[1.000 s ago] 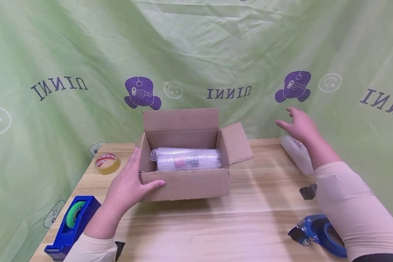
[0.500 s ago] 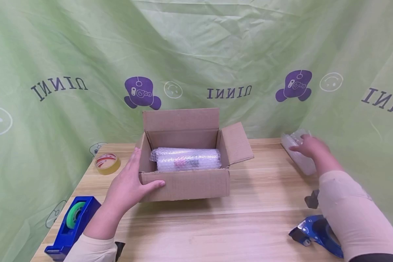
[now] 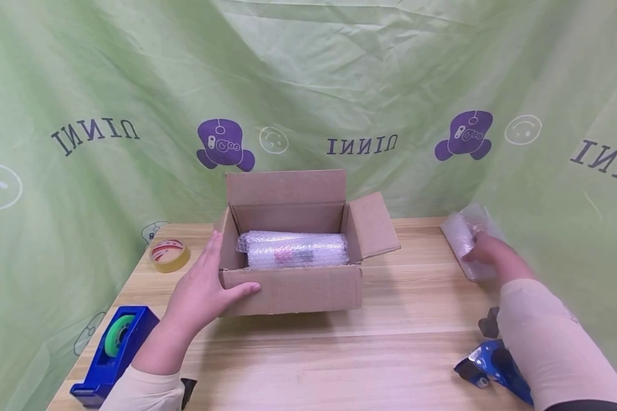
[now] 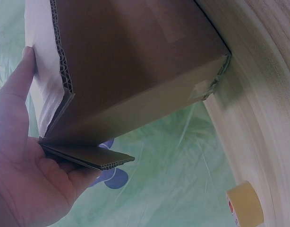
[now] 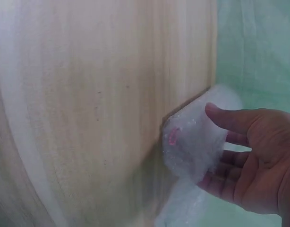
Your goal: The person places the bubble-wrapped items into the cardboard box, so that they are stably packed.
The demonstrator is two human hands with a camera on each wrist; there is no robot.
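An open cardboard box (image 3: 290,291) stands mid-table with two bubble-wrapped rolls (image 3: 298,251) lying inside. My left hand (image 3: 197,294) grips its near left corner, the thumb across the front flap. In the left wrist view, the fingers of the left hand (image 4: 36,170) curl round a side flap (image 4: 88,156). At the table's back right, my right hand (image 3: 493,257) holds a bubble-wrapped bundle (image 3: 460,237). The right wrist view has the thumb of the right hand (image 5: 258,156) on one side of the bundle (image 5: 192,137) and bent fingers at the other, partly hidden.
A clear tape roll (image 3: 169,256) lies left of the box. Nearer is a blue tape dispenser (image 3: 115,354) with a green core. A blue tape gun (image 3: 493,365) lies beside the right forearm. A green printed curtain (image 3: 298,74) hangs behind the table.
My right hand has come down from the air above the bubble-wrapped bundle and taken hold of it. The bundle has shifted slightly. The left hand and the box keep their places.
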